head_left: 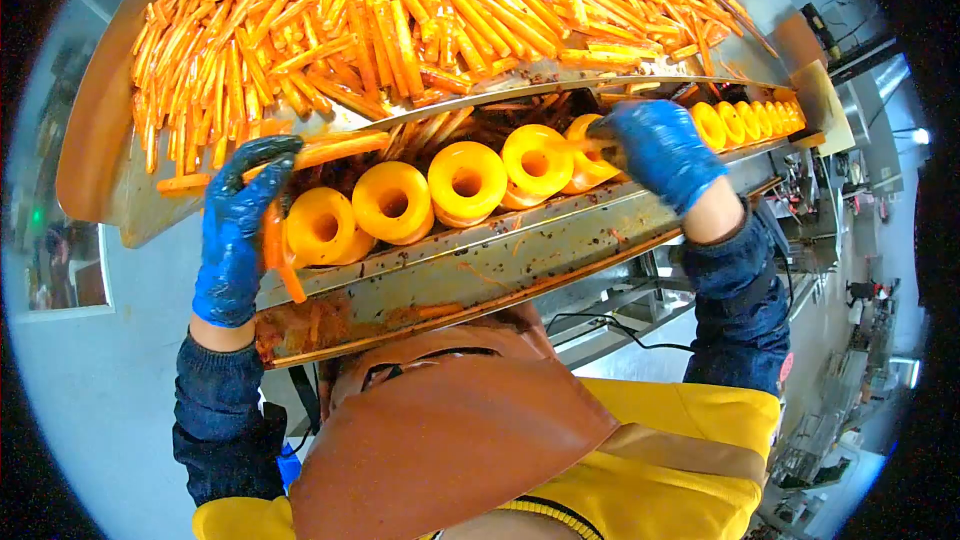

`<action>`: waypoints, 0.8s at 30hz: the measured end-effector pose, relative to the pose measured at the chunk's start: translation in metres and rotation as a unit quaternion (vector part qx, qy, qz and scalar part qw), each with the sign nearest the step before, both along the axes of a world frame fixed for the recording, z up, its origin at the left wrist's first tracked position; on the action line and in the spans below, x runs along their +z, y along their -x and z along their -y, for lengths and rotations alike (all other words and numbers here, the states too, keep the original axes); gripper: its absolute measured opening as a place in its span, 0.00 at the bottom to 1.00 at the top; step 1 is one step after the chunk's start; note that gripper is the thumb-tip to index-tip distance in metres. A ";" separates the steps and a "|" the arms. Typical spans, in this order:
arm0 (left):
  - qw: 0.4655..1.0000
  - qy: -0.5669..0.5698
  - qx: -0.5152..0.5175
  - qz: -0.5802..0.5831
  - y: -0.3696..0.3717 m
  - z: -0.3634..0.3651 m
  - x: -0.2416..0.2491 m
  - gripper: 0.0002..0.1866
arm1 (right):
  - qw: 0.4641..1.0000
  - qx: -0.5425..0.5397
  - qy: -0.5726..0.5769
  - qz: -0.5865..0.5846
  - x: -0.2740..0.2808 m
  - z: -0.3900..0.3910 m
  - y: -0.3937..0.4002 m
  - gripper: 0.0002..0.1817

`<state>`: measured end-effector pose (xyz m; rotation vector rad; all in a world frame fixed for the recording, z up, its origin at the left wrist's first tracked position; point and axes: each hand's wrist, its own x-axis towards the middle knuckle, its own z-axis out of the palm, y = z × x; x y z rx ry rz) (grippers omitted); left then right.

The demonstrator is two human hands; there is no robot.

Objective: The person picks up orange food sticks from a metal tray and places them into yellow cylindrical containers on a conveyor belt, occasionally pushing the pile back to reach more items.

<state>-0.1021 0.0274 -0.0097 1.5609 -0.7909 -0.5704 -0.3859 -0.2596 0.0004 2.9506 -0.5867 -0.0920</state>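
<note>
Long orange sticks (400,30) coated in reddish sauce lie heaped in a metal tray. My left hand (235,225), in a blue glove, is closed on orange sticks at the left end of the tray's front edge; one hangs down below the fingers. Below the heap runs a row of yellow-orange rings (467,182) with round holes, set in a metal trough. Over the middle of that row is my right hand (665,155), also blue-gloved, its fingers curled at a ring; what they hold, if anything, is hidden.
The trough's metal front ledge (480,270) bears sauce and scraps. A brown apron (450,430) hangs over yellow clothing close to the ledge. A metal guard (95,130) rises at the tray's left end. Racks and equipment (850,360) stand far right.
</note>
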 end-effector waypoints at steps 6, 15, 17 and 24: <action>0.993 -0.082 -0.070 0.042 0.024 0.021 0.006 0.11 | 0.999 0.026 0.045 -0.013 -0.017 -0.032 -0.034 0.16; 0.982 0.024 -0.135 0.128 0.071 0.066 -0.020 0.14 | 0.849 0.002 -0.296 0.438 -0.053 -0.106 -0.053 0.16; 0.979 0.027 -0.109 0.167 0.066 0.078 -0.015 0.14 | 0.786 -0.178 -0.361 0.470 -0.066 -0.086 -0.042 0.12; 0.938 0.012 -0.340 0.065 0.079 0.081 -0.019 0.09 | 0.786 -0.151 -0.374 0.468 -0.053 -0.087 -0.024 0.16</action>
